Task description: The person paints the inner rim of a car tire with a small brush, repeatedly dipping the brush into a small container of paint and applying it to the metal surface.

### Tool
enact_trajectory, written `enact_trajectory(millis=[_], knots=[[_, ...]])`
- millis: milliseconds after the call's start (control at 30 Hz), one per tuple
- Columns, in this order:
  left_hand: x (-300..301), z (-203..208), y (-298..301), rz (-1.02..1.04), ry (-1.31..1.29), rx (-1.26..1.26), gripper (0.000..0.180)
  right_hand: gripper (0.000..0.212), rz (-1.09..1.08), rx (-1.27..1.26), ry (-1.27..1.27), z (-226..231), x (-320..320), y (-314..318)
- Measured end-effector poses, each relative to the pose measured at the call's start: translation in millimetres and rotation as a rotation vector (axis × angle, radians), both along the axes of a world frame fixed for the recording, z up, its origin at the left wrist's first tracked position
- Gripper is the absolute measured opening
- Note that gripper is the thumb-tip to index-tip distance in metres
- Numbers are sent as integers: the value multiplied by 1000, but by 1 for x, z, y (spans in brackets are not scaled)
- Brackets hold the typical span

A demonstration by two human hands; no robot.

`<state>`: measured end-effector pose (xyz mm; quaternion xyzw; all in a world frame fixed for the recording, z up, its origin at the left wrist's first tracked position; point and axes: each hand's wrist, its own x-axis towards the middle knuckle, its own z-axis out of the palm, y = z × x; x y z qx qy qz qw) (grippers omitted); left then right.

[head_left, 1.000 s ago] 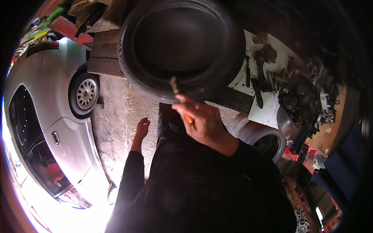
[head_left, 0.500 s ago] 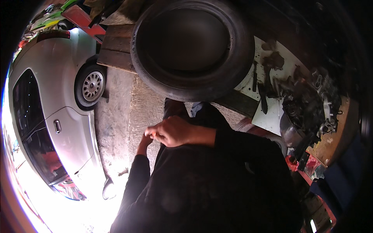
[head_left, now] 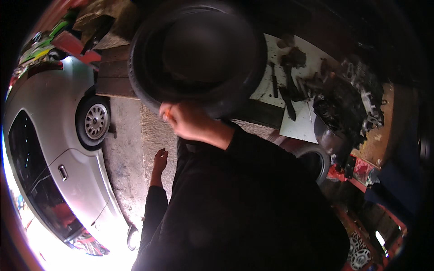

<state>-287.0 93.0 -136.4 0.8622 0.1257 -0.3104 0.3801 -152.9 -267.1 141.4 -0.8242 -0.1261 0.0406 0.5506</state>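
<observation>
At the tyre's [head_left: 228,97] near edge, our right hand [head_left: 186,120] curls its fingers round an orange handle [head_left: 168,114], best guided lightly; our left hand [head_left: 160,159] hangs loosely open, seemingly empty.

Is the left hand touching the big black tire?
Apart. The head view shows it: the left hand is lower in the picture than the big black tire, with a strip of pale floor between them.
</observation>
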Motion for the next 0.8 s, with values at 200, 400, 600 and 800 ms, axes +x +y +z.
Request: enact_trajectory(millis=[200, 400, 600, 800], knots=[[4, 11, -9, 47, 49, -28, 50, 10, -224, 191, -144, 48, -24, -70], [-19, -43, 61, -299, -83, -13, 51, 15, -372, -256, -343, 40, -36, -149], [2, -12, 17, -49, 95, 35, 50, 24, 123, -414, -202, 38, -70, -168], [14, -7, 8, 15, 39, -57, 47, 22, -114, -420, -326, 67, -50, -182]])
